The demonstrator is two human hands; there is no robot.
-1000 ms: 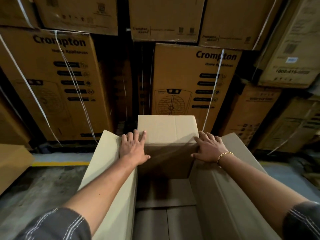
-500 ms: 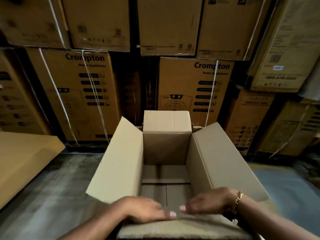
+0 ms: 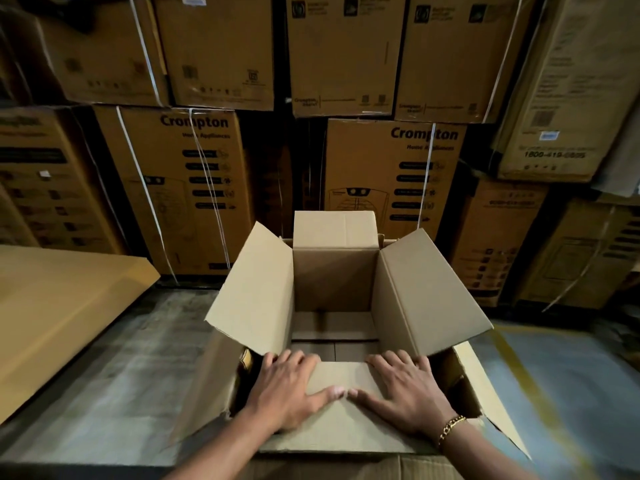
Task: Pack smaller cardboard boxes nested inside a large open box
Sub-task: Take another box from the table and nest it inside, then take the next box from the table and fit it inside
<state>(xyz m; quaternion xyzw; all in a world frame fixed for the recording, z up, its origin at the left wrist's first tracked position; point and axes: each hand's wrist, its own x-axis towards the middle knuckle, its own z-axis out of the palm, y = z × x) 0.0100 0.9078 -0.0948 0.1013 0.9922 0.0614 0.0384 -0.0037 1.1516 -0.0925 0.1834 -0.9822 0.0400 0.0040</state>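
Note:
A plain smaller cardboard box [image 3: 429,292] stands open in front of me, its left, right and far flaps raised and its inside bare. It sits inside a larger open box [image 3: 204,382], whose walls show at the lower left and lower right. My left hand [image 3: 287,389] and my right hand [image 3: 405,389] lie flat, palms down, on the smaller box's near flap [image 3: 343,424]. The thumbs almost touch at the flap's middle, and the fingertips reach its far edge. Neither hand grips anything.
Printed Crompton cartons [image 3: 391,174] strapped with white bands are stacked in a wall right behind the boxes. A flat cardboard sheet [image 3: 59,313] slopes at the left. Grey concrete floor [image 3: 114,368] lies left and right, with a yellow line [image 3: 519,368] at the right.
Both hands left the far flap, came back to the near flap and then spread flat on it. The view drew back and now shows the outer box's walls.

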